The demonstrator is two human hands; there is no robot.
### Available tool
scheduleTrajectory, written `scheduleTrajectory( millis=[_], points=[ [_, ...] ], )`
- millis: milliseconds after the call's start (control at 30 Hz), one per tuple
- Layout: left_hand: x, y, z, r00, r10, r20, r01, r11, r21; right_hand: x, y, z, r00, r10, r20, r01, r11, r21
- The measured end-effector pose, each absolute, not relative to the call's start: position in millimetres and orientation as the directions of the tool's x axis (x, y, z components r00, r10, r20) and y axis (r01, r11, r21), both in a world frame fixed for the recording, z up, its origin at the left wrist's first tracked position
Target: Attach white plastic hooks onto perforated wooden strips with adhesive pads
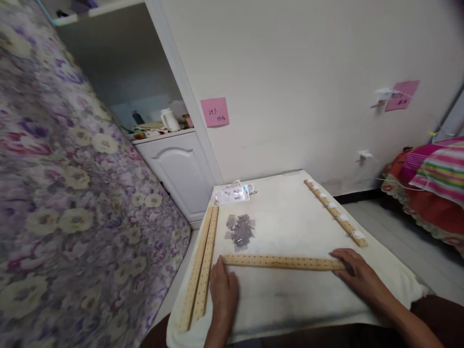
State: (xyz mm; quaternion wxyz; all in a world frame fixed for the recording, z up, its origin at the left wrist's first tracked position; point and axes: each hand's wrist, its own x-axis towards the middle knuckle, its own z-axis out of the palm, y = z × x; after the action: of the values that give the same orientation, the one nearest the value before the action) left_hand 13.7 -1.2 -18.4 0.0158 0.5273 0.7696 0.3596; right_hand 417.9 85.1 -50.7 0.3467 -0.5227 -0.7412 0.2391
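A long wooden strip with rows of holes [282, 262] lies flat across a white cloth-covered table [290, 304]. My left hand [224, 289] rests at the strip's left end, fingers touching it. My right hand [357, 273] lies over its right end, fingers pressed on the wood. Two more perforated strips [201, 270] lie side by side along the table's left edge. Another strip with white clips on it [335, 212] lies at the right. A heap of small grey bags [239, 230] sits above the middle strip.
A clear packet [232, 194] lies at the table's far left corner. A flowered bedspread [72, 193] fills the left side. A white cabinet [179, 169] stands behind, with a pink note [215, 112] on the wall. Striped bedding [431, 183] is at right.
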Motion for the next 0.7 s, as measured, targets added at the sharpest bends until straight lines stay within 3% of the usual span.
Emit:
scheduleTrajectory(
  millis=[367, 700],
  points=[
    [16.7, -7.4, -21.0, -0.462, 0.823, 0.33, 0.763, 0.18, 0.621, 425.5, 88.3, -39.4, -0.194, 0.948, 0.252, 0.55, 0.317, -0.773],
    [21.9, -34.0, -19.3, -0.389, 0.833, 0.395, 0.838, 0.142, 0.526, 428.8, 89.6, -50.3, -0.185, 0.949, 0.256, 0.595, 0.315, -0.739]
  ],
)
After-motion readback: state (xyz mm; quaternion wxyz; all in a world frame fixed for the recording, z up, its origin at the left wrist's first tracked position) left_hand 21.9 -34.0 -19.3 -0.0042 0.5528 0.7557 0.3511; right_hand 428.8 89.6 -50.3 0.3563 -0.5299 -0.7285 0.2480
